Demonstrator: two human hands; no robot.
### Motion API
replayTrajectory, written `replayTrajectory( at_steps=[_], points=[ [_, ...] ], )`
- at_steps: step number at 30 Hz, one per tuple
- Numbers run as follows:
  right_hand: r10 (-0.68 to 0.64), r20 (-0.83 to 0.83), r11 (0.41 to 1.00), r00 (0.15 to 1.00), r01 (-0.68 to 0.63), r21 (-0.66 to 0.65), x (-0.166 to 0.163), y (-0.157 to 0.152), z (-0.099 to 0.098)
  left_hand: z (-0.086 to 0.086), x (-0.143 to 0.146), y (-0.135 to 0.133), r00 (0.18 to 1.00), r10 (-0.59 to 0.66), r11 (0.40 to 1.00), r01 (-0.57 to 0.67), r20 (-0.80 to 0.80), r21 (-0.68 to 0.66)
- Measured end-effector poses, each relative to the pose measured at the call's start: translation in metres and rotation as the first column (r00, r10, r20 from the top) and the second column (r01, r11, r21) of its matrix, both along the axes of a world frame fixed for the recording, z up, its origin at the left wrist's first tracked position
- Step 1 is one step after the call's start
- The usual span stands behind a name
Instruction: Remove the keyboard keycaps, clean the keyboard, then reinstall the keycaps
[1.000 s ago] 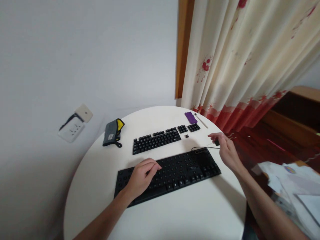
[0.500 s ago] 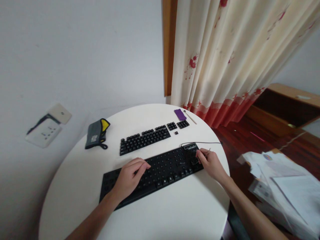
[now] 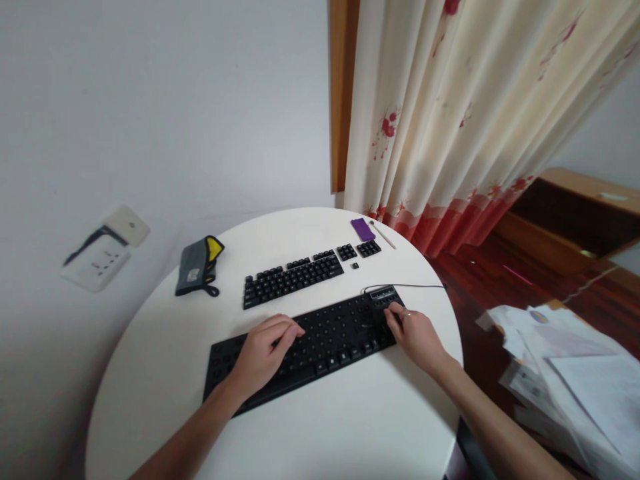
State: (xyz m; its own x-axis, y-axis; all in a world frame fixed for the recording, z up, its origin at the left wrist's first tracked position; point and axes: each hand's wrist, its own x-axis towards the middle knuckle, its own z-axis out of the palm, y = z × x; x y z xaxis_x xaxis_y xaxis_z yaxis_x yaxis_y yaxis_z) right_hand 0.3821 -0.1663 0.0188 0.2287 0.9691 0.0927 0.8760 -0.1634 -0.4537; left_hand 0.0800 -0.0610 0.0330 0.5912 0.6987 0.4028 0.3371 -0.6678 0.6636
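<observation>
A black keyboard (image 3: 325, 333) with most keycaps off lies tilted across the white round table (image 3: 320, 427). Over its left half rests my left hand (image 3: 270, 347), fingers curled and thumb close to them; anything between the fingertips is hidden. My right hand (image 3: 413, 333) pinches a thin wire keycap puller (image 3: 408, 313) at the number pad end, its lower part hidden by the fingers and dark keys. Behind the keyboard, loose black keycaps (image 3: 295, 277) lie in ordered rows, and one single keycap (image 3: 355, 266) sits apart from them.
A grey pouch with yellow lining (image 3: 193, 267) lies at the back left. A purple cloth (image 3: 363, 229) and a thin brush (image 3: 384, 236) are at the back right. The keyboard cable (image 3: 415, 287) runs over the right edge. Papers (image 3: 590, 387) are piled beyond the table.
My right hand has shifted slightly left and down over the number pad, and the wire puller shows less. My left hand stays in place. The view has turned slightly left.
</observation>
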Motion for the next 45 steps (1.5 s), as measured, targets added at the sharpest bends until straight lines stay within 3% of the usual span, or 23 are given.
replayTrajectory(
  at_steps=[6,16,20,24,29,33,39,45],
  points=[
    [-0.035,-0.381,0.995,0.924,0.068,0.073,0.007,0.002,-0.004,-0.002,-0.001,0.001,1.0,-0.015,1.0,0.014,-0.012,-0.011],
    [-0.071,-0.583,0.993,0.809,0.112,0.035,0.019,0.01,-0.013,0.0,0.0,-0.001,1.0,-0.022,1.0,0.022,0.006,-0.005],
    [-0.071,-0.661,0.993,0.747,0.114,0.022,0.017,0.013,-0.006,-0.001,-0.001,-0.002,0.999,-0.031,0.999,0.031,0.009,-0.028],
    [0.018,-0.699,0.991,0.715,0.082,0.109,-0.005,0.019,0.015,-0.001,0.0,-0.002,0.998,-0.057,0.998,0.057,0.012,-0.035],
    [0.243,-0.631,0.964,0.737,-0.114,0.239,-0.051,0.037,0.044,0.0,-0.001,-0.004,1.0,-0.015,1.0,0.016,0.026,-0.026],
    [0.352,-0.629,0.934,0.693,-0.222,0.278,-0.086,0.054,0.055,-0.001,-0.003,-0.006,0.999,0.028,1.0,-0.028,0.043,0.003],
    [0.348,-0.765,0.937,0.542,-0.21,0.278,-0.116,0.064,0.034,-0.003,-0.002,-0.005,0.997,0.044,0.998,-0.047,0.064,0.049],
    [0.314,-0.833,0.949,0.456,-0.172,0.263,-0.119,0.06,0.013,-0.002,0.0,-0.003,0.996,0.008,0.992,-0.019,0.088,0.127]
  ],
)
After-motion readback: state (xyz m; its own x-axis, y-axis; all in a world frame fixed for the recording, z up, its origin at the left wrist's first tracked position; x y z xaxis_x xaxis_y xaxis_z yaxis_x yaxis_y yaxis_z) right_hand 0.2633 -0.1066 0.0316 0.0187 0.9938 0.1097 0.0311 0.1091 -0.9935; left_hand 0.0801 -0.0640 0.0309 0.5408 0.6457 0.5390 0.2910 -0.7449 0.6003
